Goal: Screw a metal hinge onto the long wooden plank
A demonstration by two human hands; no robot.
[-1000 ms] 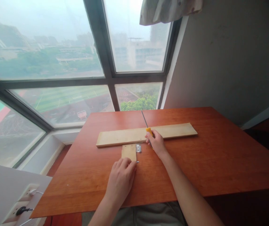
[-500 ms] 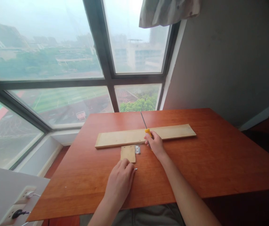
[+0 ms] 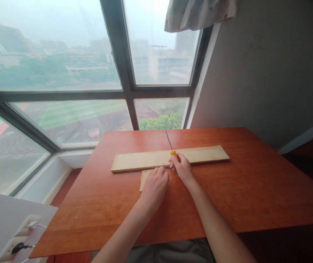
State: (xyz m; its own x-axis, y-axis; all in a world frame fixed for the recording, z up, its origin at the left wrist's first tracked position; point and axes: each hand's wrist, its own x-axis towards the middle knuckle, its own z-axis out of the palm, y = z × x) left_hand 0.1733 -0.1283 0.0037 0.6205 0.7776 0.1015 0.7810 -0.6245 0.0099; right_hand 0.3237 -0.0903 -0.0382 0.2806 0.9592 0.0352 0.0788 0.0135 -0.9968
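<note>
My right hand [image 3: 184, 169] is wrapped round the yellow and black handle of a screwdriver [image 3: 173, 153], whose long shaft points away toward the window. Beneath that shaft lies a long pale wooden board [image 3: 140, 160]. My left hand [image 3: 155, 185] rests over a small square wooden piece [image 3: 143, 178] at the near edge of the board, covering most of it. Its fingers are curled down and closed; whatever they hold is hidden. The small metal hinge beside the square piece is also out of sight behind this hand.
Both pieces lie on a reddish-brown wooden table [image 3: 227, 193]. Large windows with dark frames [image 3: 63, 95] rise behind its far edge, and a grey wall [image 3: 260, 73] stands at the right. Plugs sit in wall sockets [image 3: 26, 226] at lower left.
My left hand has moved forward and right from the table's near side, where a small metal piece showed at its fingertips, and now covers the hinge. The right hand stays almost still.
</note>
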